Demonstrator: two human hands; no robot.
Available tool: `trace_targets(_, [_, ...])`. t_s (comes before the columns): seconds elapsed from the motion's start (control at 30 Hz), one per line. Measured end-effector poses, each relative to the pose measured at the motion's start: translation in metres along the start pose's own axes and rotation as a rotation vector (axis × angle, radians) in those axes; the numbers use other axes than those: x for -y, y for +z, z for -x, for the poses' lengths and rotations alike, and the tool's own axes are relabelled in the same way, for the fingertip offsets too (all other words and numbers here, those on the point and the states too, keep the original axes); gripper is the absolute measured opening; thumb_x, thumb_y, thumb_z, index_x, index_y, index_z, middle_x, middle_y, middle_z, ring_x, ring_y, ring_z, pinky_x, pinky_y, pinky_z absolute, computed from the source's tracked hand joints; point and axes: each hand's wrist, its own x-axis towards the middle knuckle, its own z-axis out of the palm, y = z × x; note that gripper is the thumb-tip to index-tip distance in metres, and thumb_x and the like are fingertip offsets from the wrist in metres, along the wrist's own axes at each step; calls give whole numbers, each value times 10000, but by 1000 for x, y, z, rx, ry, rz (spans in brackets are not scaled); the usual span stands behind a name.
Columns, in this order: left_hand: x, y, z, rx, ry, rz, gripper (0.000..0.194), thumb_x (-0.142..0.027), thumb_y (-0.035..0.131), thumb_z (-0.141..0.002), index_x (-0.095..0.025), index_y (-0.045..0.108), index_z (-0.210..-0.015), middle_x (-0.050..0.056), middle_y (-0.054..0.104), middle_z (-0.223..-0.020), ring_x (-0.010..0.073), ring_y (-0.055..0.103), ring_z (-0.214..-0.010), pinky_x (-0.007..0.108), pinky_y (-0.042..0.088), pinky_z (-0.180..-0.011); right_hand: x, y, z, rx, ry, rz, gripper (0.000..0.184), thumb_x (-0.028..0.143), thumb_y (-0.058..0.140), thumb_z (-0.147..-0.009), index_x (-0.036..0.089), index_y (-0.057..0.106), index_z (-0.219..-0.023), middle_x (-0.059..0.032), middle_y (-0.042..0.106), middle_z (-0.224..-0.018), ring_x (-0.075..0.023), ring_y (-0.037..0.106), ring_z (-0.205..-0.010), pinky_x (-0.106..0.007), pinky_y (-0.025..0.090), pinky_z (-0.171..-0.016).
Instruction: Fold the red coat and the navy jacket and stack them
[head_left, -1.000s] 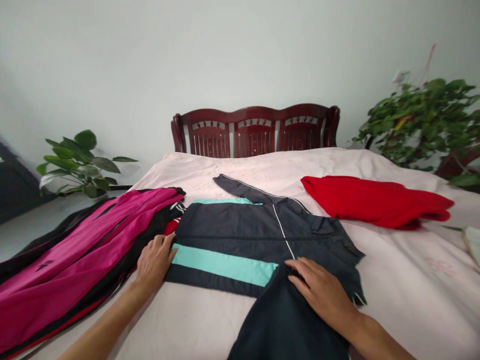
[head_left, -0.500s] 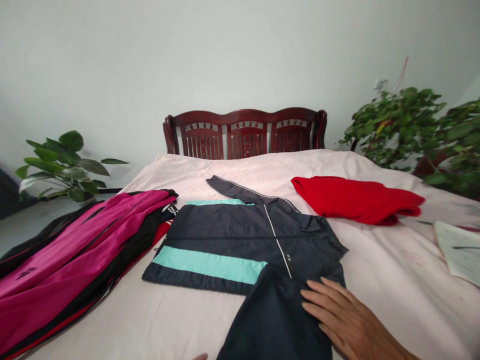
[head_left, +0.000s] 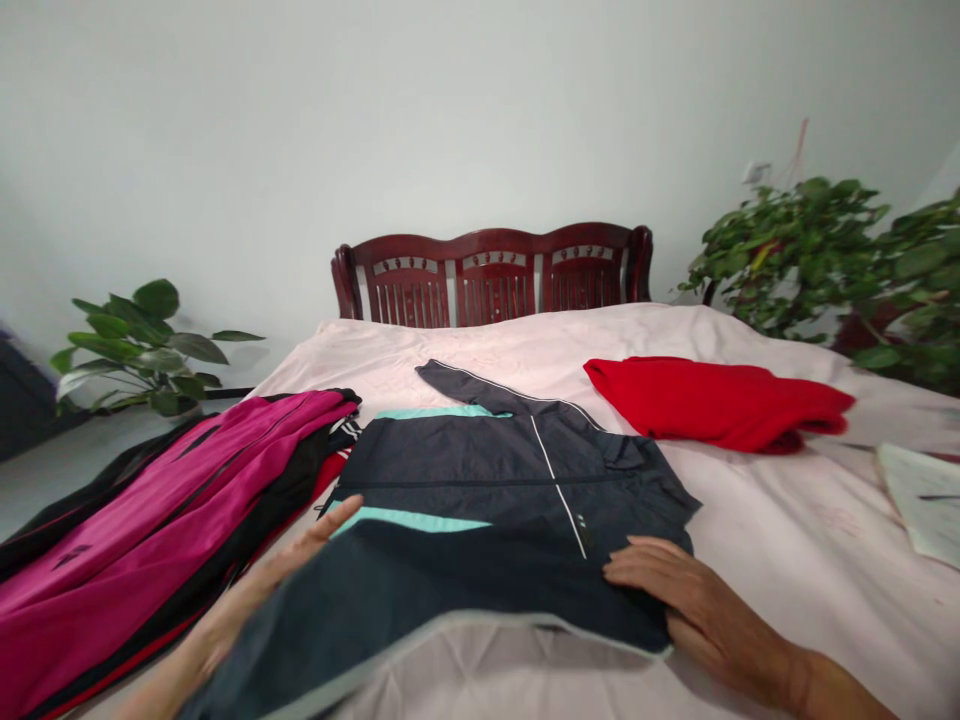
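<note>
A dark navy zip jacket with turquoise bands and white piping lies spread on the bed, collar end to the right. Its near sleeve is raised and swung across the lower front, covering part of the turquoise band. My left hand is at that sleeve's far side, one digit showing above the cloth and the other fingers hidden behind it; the sleeve appears to be in its hold. Palm down, my right hand rests on the jacket by the near shoulder, fingers stretched out.
Pink and black sportswear lies in a heap on the left. A folded red garment sits at the right, with a paper beyond it. Behind the bed stand a dark wooden headboard and potted plants.
My left hand has come up into view from the bottom edge, and the near sleeve has moved left across the jacket front. My right hand stays at the shoulder.
</note>
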Motion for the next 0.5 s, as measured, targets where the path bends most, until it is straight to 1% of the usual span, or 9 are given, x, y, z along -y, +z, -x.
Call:
trace_targets(0.07, [-17,10,-21,-60,5,133,446,-200,557,-822,-225,581,-1267,74,741,-1007,279,728,-943,416,623,-763,-3,1,-6,-63,130,-45,423,181,474,-835,245,692,-1193,-80,697,-1221,-264,625,-1167,-485,468,-1056])
trace_targets(0.13, [-19,15,-34,-163,-33,240,420,-98,451,-853,-178,572,-1246,93,726,-1006,219,736,-899,323,629,-721,-7,4,-8,-140,272,-112,365,268,446,-892,233,715,-1135,-94,708,-1186,-269,647,-1122,-453,509,-999])
trace_targets(0.2, [-12,13,-39,-245,-121,296,370,-64,452,-853,-135,587,-1190,106,711,-964,199,741,-815,291,630,-687,-11,6,-7,-191,386,-211,368,364,429,-935,234,718,-1122,-96,707,-1185,-264,651,-1112,-424,511,-992])
trace_targets(0.23, [-9,8,-40,-244,-145,287,340,-76,490,-848,-131,599,-1166,109,708,-974,205,742,-800,301,633,-687,-12,7,-5,-204,427,-274,380,401,428,-944,236,712,-1136,-96,706,-1188,-263,650,-1118,-415,506,-996])
trace_targets(0.3, [-3,-4,-40,-158,-120,182,367,-94,598,-800,-157,621,-1162,112,698,-1103,228,742,-877,320,631,-734,-16,5,0,-196,467,-408,405,438,436,-945,236,695,-1184,-102,706,-1195,-272,643,-1138,-425,492,-1010])
trace_targets(0.37, [-2,-17,-39,-96,-73,21,495,-65,688,-704,-201,636,-1177,93,660,-1259,227,725,-978,287,614,-761,-19,0,4,-166,462,-533,423,418,438,-931,229,681,-1221,-114,706,-1199,-290,636,-1155,-461,476,-1020])
trace_targets(0.4, [-3,-22,-40,-87,-61,-60,539,-71,721,-673,-214,636,-1186,88,637,-1312,218,717,-1006,261,603,-755,-20,-3,6,-152,451,-584,426,384,445,-912,228,674,-1236,-116,704,-1205,-297,630,-1165,-477,468,-1023])
trace_targets(0.43, [-4,-26,-41,-89,-59,-135,557,-110,756,-663,-217,633,-1195,93,623,-1339,212,712,-1020,243,592,-747,-21,-7,7,-140,438,-626,439,342,459,-880,231,666,-1251,-115,701,-1214,-301,623,-1178,-489,461,-1026])
trace_targets(0.5, [-6,-28,-49,-110,-21,-302,583,-274,798,-683,-207,610,-1230,116,626,-1335,215,708,-1027,242,579,-745,-22,-14,9,-122,416,-672,515,270,507,-791,238,642,-1287,-110,690,-1239,-306,605,-1204,-496,449,-1033])
